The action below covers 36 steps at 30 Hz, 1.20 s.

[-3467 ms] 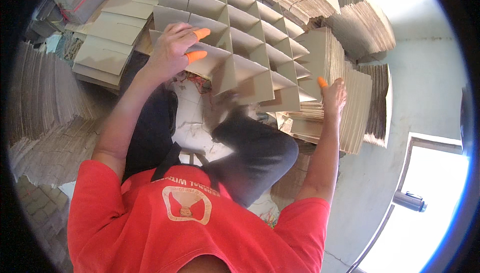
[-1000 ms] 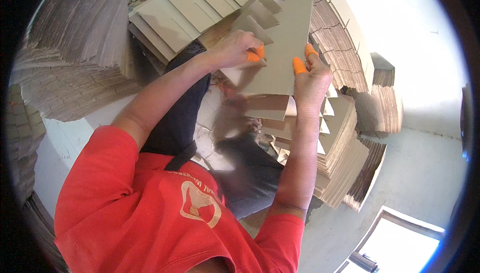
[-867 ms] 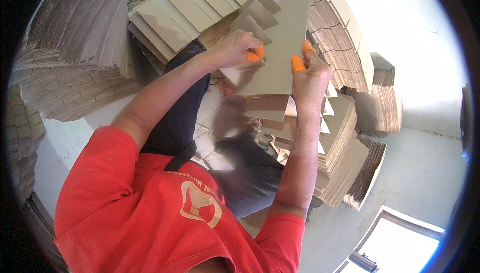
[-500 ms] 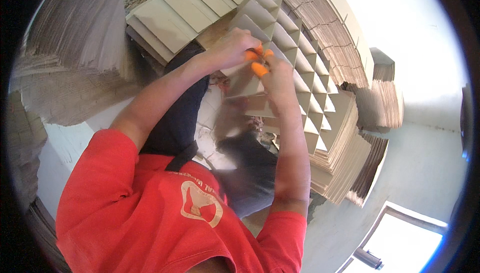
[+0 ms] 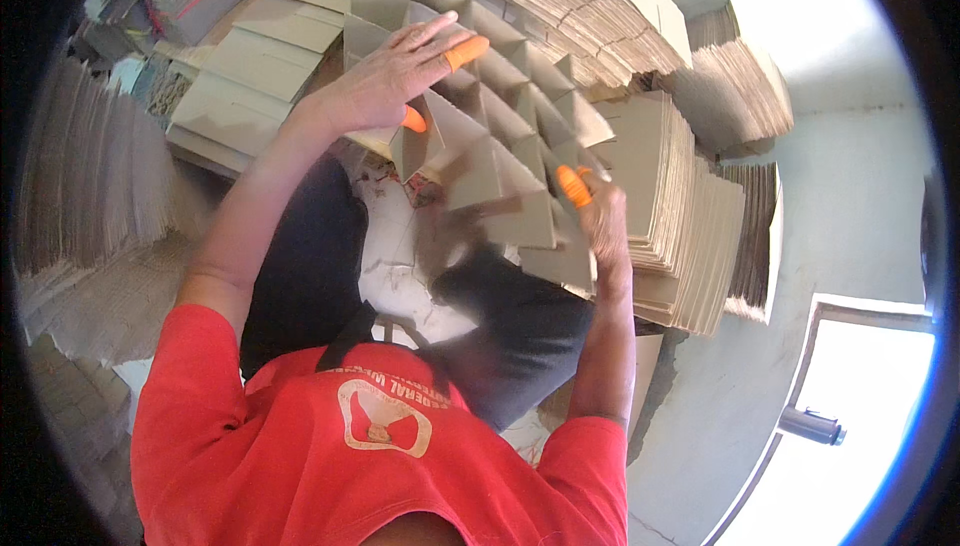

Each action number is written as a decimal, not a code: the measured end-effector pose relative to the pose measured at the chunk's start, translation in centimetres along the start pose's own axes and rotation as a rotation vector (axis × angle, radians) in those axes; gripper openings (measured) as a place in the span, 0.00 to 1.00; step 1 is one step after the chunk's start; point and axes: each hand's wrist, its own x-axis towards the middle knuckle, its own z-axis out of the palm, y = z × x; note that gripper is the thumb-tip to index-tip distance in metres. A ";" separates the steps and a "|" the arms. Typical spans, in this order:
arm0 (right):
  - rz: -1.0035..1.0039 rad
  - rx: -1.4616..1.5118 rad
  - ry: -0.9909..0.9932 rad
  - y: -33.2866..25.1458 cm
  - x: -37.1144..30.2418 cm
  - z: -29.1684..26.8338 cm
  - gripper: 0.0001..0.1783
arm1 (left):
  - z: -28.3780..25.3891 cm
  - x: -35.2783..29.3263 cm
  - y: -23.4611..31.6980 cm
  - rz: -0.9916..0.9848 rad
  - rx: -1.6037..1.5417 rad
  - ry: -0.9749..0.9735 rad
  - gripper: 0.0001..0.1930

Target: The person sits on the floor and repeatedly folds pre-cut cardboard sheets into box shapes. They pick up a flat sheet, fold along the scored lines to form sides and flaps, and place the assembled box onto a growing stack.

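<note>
A cardboard divider grid (image 5: 500, 111), made of crossed grey-beige strips with open cells, stands tilted in front of me above my knees. My left hand (image 5: 385, 76) lies across its left side, fingers stretched out and apart over the cells, thumb lower down beside a panel. Orange covers sit on its thumb and one finger. At the grid's right edge my right hand (image 5: 606, 214) is closed on a strip, with an orange-covered thumb on the near side. Its other fingers are partly hidden. Some lower panels lean out at angles toward me.
Flat cardboard sheets (image 5: 240, 86) lie overlapped at the left. Slotted strips are stacked (image 5: 560, 6) behind the grid, and more sheet stacks (image 5: 690, 216) stand at the right. A tall pile (image 5: 80, 166) is at far left. Wall (image 5: 840, 206) and bright doorway (image 5: 850, 416) are at right.
My hands were together at the grid's near side; now they are apart, the left over its left side, the right at its right edge. The grid has turned and shifted left in view.
</note>
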 end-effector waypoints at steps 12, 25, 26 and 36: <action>-0.125 -0.118 -0.116 -5.3 -6.5 -5.2 0.16 | 2.2 8.1 0.7 0.028 -0.168 -0.499 0.25; 0.351 -0.691 0.683 4.3 -0.5 -10.0 0.31 | -22.6 17.1 -5.5 -0.125 0.717 1.094 0.09; 0.464 -0.676 0.567 5.9 0.1 -8.4 0.34 | -22.9 17.5 -6.8 -0.130 0.872 1.050 0.07; 0.566 -0.792 0.350 12.0 0.1 -2.4 0.26 | -5.7 8.3 -14.1 -0.395 0.683 0.039 0.04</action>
